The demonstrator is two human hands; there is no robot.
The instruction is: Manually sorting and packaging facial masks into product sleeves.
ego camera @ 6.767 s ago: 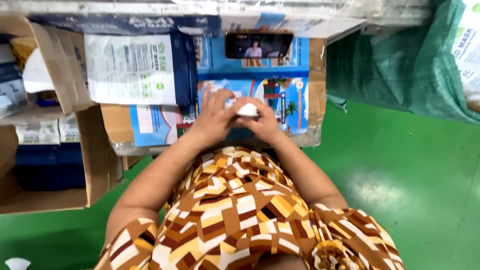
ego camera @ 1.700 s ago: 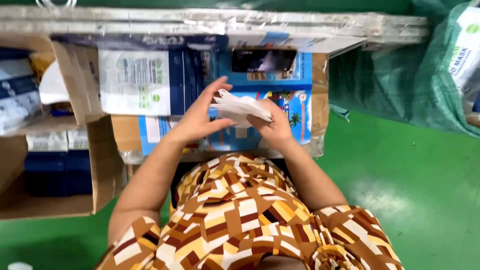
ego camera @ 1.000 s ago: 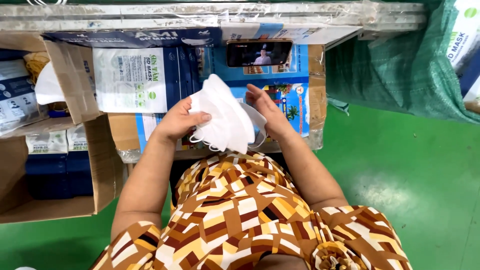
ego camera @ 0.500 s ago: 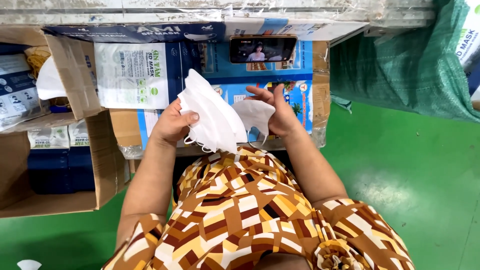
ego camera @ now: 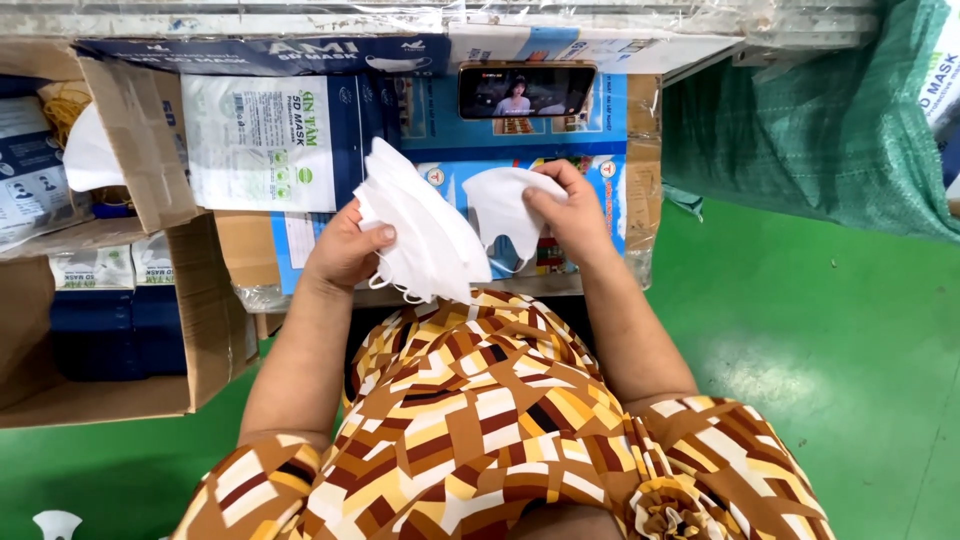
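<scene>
At the far left of the frame stood an open cardboard carton (ego camera: 120, 330), its flap raised, with dark blue boxes (ego camera: 100, 330) stacked inside; how many, I could not tell. Right of the flap, in the upper left, lay one white printed packet (ego camera: 260, 140) against the blue carton (ego camera: 600, 190) that served as my work surface.

My left hand (ego camera: 345, 255), left of centre, was clenched around a stack of white masks (ego camera: 425, 235), thumb across the front and fingers behind. The stack fanned upward and to the left, its long axis running from the lower right, where ear loops hung just above my patterned dress (ego camera: 480, 400), to the upper left. The layers were too tightly packed for me to count them.

Just right of it, my right hand (ego camera: 575, 215) pinched one single white mask (ego camera: 505, 210) by its upper right edge, the body of it hanging down and to the left toward the stack. So the single mask lay between my two hands, near the stack's right edge but, as far as I could see, apart from it. The right hand was the nearer one to it, already gripping it.

Above both hands, at the top centre, one phone (ego camera: 527, 90) lay sideways with its screen lit. At the far right, one green woven sack (ego camera: 810, 130) rested on the green floor (ego camera: 800, 350).
</scene>
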